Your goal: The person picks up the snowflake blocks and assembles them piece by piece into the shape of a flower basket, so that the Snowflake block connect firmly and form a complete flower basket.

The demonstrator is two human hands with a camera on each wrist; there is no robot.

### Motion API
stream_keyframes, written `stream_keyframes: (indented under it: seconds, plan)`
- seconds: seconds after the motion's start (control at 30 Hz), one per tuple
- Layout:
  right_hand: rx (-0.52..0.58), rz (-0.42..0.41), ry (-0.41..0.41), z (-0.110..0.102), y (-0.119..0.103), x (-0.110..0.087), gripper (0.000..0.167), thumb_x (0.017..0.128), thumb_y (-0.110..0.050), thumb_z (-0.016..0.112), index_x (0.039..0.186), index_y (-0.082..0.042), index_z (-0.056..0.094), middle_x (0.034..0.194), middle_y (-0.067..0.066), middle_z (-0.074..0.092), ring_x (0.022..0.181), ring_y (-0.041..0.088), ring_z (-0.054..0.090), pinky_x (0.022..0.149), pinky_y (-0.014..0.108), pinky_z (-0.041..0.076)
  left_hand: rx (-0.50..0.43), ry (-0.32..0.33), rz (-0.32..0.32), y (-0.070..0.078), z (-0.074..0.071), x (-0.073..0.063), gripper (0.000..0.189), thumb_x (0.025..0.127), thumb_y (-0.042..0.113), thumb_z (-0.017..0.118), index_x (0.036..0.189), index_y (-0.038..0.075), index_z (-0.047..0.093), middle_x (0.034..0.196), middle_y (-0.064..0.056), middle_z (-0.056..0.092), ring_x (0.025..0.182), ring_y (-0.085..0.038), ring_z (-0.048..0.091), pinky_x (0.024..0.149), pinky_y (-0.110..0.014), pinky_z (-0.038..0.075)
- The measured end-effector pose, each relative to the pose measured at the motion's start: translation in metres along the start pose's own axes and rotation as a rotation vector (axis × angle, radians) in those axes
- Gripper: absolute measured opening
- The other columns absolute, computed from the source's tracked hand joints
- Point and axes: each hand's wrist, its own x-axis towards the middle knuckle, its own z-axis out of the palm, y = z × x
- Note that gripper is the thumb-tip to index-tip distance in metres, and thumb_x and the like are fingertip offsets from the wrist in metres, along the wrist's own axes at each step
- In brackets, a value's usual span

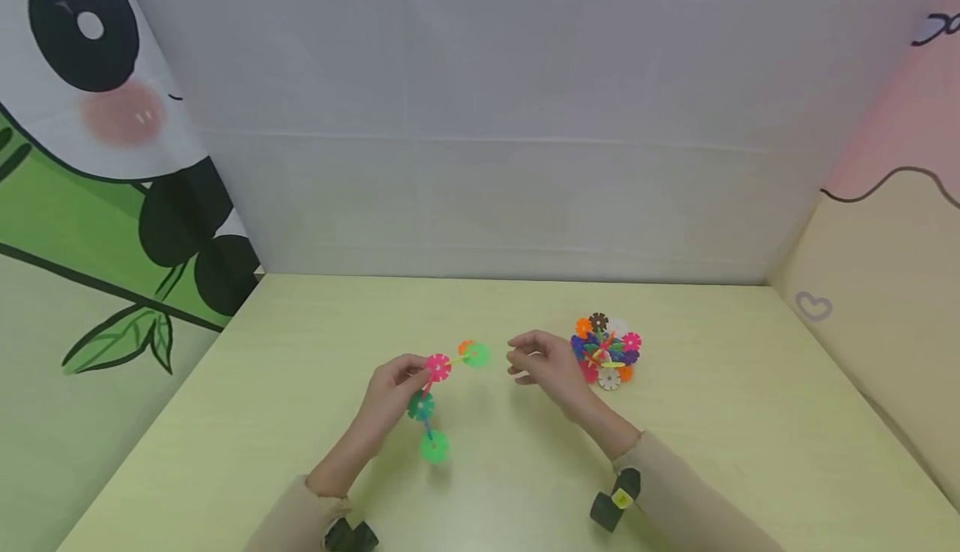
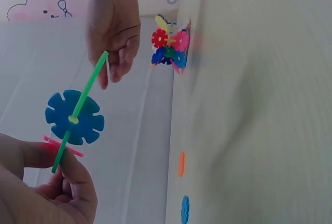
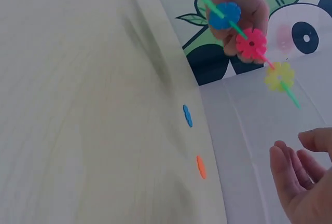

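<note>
My left hand (image 1: 388,392) pinches a chain of slotted plastic flower discs (image 1: 438,367) between thumb and fingers, near its pink disc. Green, blue, pink and yellow discs (image 3: 280,77) are slotted crosswise into one another, and the chain hangs above the table. To the right of its upper green end is my right hand (image 1: 551,371), raised, with loosely bent fingers. In the right wrist view a gap shows between that hand's thumb and fingertips (image 3: 280,154), with nothing held there.
A pile of many-coloured flower discs (image 1: 606,353) lies on the table (image 1: 675,469) just beyond my right hand. A loose orange disc (image 3: 201,167) and a loose blue disc (image 3: 187,115) lie farther left. A white sheet (image 1: 487,118) stands behind the table, with printed panels at both sides.
</note>
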Motion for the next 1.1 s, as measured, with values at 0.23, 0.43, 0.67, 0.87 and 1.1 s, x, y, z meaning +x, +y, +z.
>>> stream_keyframes:
  seconds: [0.23, 0.43, 0.67, 0.87, 1.1]
  plan:
    - [-0.128, 0.027, -0.056, 0.015, 0.017, 0.04, 0.031, 0.092, -0.009, 0.066, 0.118, 0.008, 0.062, 0.097, 0.013, 0.066, 0.095, 0.038, 0.066, 0.081, 0.041, 0.061, 0.046, 0.064, -0.069, -0.001, -0.039, 0.0, 0.027, 0.099, 0.011, 0.053, 0.119, -0.007, 0.06, 0.09, -0.003, 0.064, 0.073, -0.008, 0.055, 0.063, -0.018, 0.048]
    - [-0.182, 0.066, -0.053, 0.03, 0.033, 0.078, 0.03, 0.09, -0.008, 0.068, 0.117, 0.004, 0.065, 0.094, 0.012, 0.064, 0.085, 0.027, 0.065, 0.073, 0.032, 0.06, 0.082, 0.071, -0.093, -0.006, -0.055, -0.001, 0.03, 0.1, 0.013, 0.052, 0.122, -0.007, 0.057, 0.091, 0.001, 0.063, 0.076, -0.007, 0.054, 0.064, -0.019, 0.048]
    - [-0.323, 0.12, -0.065, 0.039, 0.058, 0.105, 0.032, 0.085, -0.01, 0.073, 0.116, -0.002, 0.068, 0.098, 0.01, 0.063, 0.079, 0.015, 0.052, 0.065, 0.021, 0.046, 0.118, 0.075, -0.103, -0.011, -0.059, -0.003, 0.03, 0.1, 0.014, 0.052, 0.121, -0.006, 0.058, 0.096, -0.004, 0.066, 0.082, -0.009, 0.054, 0.067, -0.019, 0.048]
    - [-0.467, 0.067, -0.116, 0.044, 0.06, 0.108, 0.034, 0.081, -0.012, 0.076, 0.114, -0.005, 0.071, 0.093, 0.006, 0.06, 0.081, 0.017, 0.048, 0.067, 0.023, 0.039, 0.098, 0.076, -0.096, -0.01, -0.056, -0.004, 0.028, 0.099, 0.012, 0.053, 0.119, -0.008, 0.058, 0.094, -0.006, 0.066, 0.078, -0.009, 0.054, 0.064, -0.019, 0.048]
    - [-0.573, 0.028, -0.132, 0.045, 0.046, 0.098, 0.025, 0.079, -0.011, 0.078, 0.101, -0.005, 0.068, 0.094, 0.009, 0.064, 0.083, 0.019, 0.053, 0.07, 0.026, 0.043, 0.084, 0.065, -0.087, -0.009, -0.046, -0.003, 0.028, 0.098, 0.01, 0.053, 0.118, -0.008, 0.059, 0.093, -0.006, 0.065, 0.076, -0.01, 0.055, 0.064, -0.02, 0.048]
